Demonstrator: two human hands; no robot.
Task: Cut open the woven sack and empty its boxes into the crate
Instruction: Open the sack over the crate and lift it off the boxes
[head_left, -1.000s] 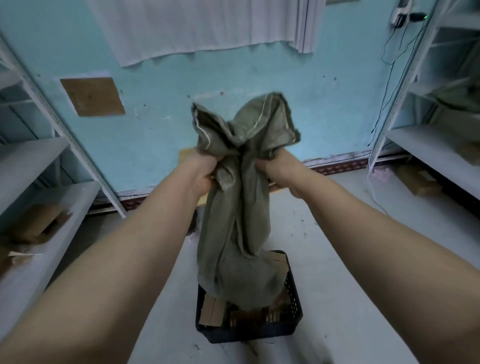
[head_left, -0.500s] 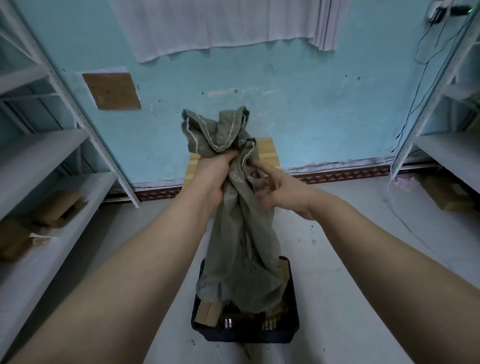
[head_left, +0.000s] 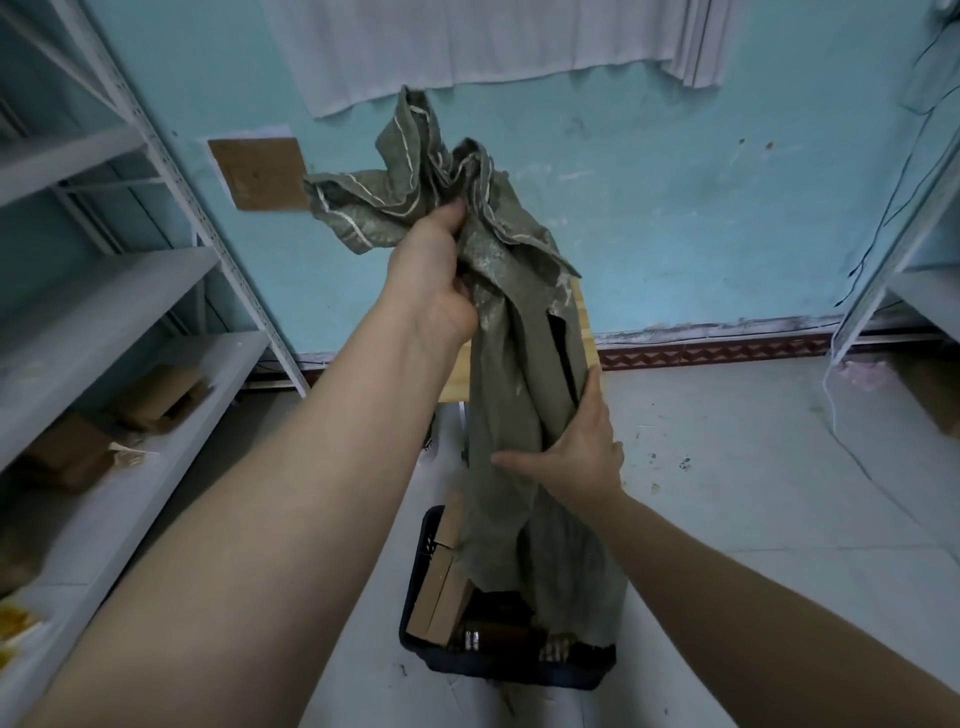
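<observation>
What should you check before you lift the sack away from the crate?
1. Left hand grips the top of the sack: ok.
2. Right hand holds the sack's middle: ok.
3. Sack's bottom end hangs over the crate: ok.
4. Boxes lie inside the crate: ok.
5. Sack is fully empty: cannot tell, its inside is hidden.
6. No box caught under the sack's hanging end: cannot tell.
</observation>
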